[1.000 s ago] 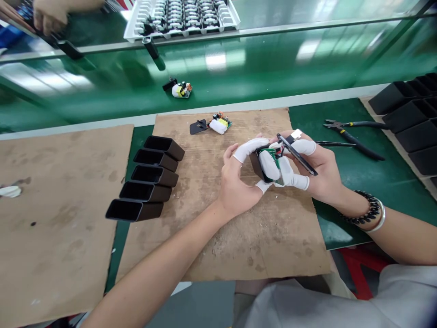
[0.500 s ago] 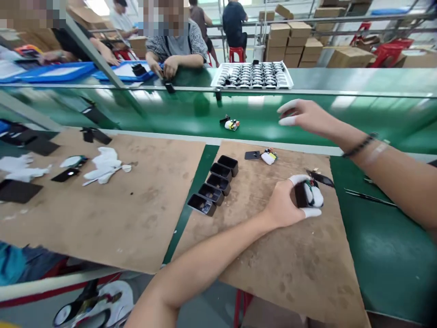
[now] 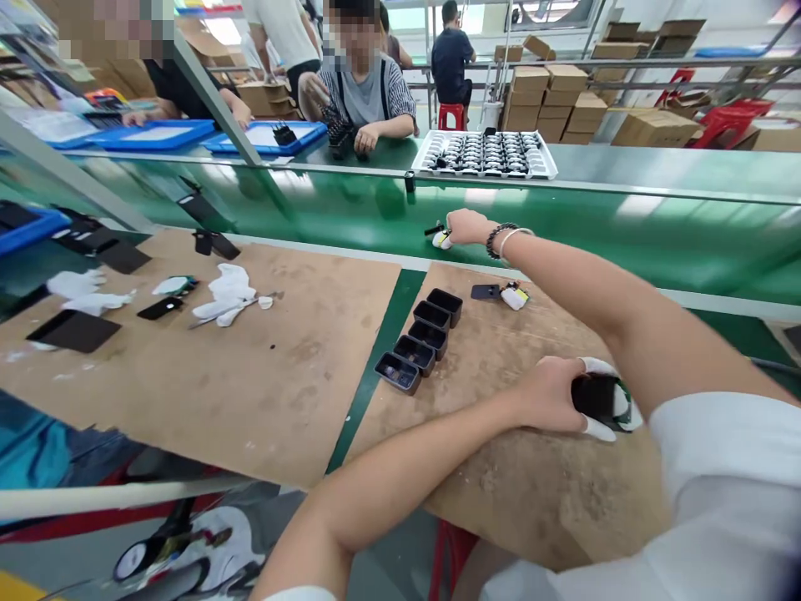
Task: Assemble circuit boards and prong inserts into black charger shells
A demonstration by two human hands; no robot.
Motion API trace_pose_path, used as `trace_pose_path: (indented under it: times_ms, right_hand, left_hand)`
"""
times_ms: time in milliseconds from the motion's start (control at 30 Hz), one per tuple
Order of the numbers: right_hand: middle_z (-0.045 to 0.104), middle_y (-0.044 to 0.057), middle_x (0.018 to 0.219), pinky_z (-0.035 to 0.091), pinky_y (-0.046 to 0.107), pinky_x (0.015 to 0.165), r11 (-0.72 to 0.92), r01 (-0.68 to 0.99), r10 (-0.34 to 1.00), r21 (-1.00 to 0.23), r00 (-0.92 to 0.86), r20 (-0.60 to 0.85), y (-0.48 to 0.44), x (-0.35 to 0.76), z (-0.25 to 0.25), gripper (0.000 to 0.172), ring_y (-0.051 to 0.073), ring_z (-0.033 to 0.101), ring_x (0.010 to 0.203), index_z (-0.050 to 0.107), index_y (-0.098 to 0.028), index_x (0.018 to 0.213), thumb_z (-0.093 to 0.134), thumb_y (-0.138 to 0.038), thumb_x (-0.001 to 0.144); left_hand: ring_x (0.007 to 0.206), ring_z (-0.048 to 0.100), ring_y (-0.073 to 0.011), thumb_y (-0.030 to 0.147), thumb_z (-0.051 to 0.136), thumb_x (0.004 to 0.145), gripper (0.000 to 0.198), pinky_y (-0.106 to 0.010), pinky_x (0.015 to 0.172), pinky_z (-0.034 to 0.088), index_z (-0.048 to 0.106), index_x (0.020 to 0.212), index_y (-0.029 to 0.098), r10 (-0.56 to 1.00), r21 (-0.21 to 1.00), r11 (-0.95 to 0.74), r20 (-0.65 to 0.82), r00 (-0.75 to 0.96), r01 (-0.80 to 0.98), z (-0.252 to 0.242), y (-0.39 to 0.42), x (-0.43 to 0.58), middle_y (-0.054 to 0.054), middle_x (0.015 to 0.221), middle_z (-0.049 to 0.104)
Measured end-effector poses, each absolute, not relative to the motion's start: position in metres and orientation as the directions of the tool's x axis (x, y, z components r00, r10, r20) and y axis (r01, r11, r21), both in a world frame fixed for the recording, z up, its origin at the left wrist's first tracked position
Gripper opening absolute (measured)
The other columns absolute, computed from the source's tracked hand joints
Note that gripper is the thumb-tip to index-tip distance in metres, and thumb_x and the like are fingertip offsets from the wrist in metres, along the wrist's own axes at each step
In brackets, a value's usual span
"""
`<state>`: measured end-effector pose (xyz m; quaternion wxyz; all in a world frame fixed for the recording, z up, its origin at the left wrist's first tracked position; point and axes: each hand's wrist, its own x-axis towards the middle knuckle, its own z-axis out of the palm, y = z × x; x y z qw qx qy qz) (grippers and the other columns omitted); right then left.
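Observation:
My left hand, with white finger cots, is closed around a black plastic case at the right of the brown board. White padding and a bit of green circuit board poke out of the case's right end. Stretched over the green conveyor belt, my right hand has its fingers closed on a small electronic assembly with white and yellow parts and a black piece beside it. Its fingertips are mostly hidden. A similar electronic assembly lies on the board beside a black flat panel.
Several open black cases stand in a slanted row on the brown board. White gloves and black panels lie to the left. Across the belt, a co-worker handles black parts beside a filled white tray.
My right hand has moved left and down onto the electronic assembly on the belt and closed on it. My left hand keeps the case, which is now turned differently. The view has shifted.

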<state>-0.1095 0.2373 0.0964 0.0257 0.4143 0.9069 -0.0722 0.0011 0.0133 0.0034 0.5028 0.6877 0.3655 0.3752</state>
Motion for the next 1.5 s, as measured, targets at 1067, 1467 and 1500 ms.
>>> trace_pose_path:
  times_ms: [1067,1467,1500]
  right_hand:
    - [0.083,0.0,0.107,0.068,0.046,0.094,0.318,0.34,0.941,-0.885,-0.224,0.253,0.014,0.171,0.061,0.022,0.028,0.08,0.101,0.085,-0.03,0.101,0.081,-0.029,0.08]
    - [0.082,0.004,0.089,0.065,0.048,0.089,0.347,0.556,0.936,-0.755,-0.148,0.32,0.008,0.161,0.057,0.011,0.029,0.078,0.085,0.076,-0.026,0.08,0.083,-0.034,0.078]
    - [0.082,0.004,0.093,0.065,0.047,0.09,0.343,0.536,0.937,-0.772,-0.141,0.318,0.007,0.159,0.054,0.012,0.028,0.078,0.087,0.077,-0.026,0.086,0.081,-0.034,0.078]
  left_hand:
    - [0.111,0.068,-0.0323,0.019,0.082,0.067,0.056,-0.051,0.1,0.053,0.058,0.117,0.02,0.945,0.85,-0.24,0.314,-0.087,0.469,0.007,-0.003,0.007,-0.011,0.118,0.07]
    - [0.104,0.067,-0.0322,0.025,0.079,0.074,0.043,-0.049,0.094,0.054,0.054,0.109,0.02,0.938,0.76,-0.223,0.338,-0.079,0.61,0.01,-0.008,0.011,-0.011,0.109,0.067]
    - [0.103,0.067,-0.0316,0.024,0.079,0.073,0.043,-0.049,0.093,0.054,0.054,0.107,0.021,0.941,0.776,-0.21,0.326,-0.093,0.594,0.01,-0.008,0.011,-0.009,0.108,0.067]
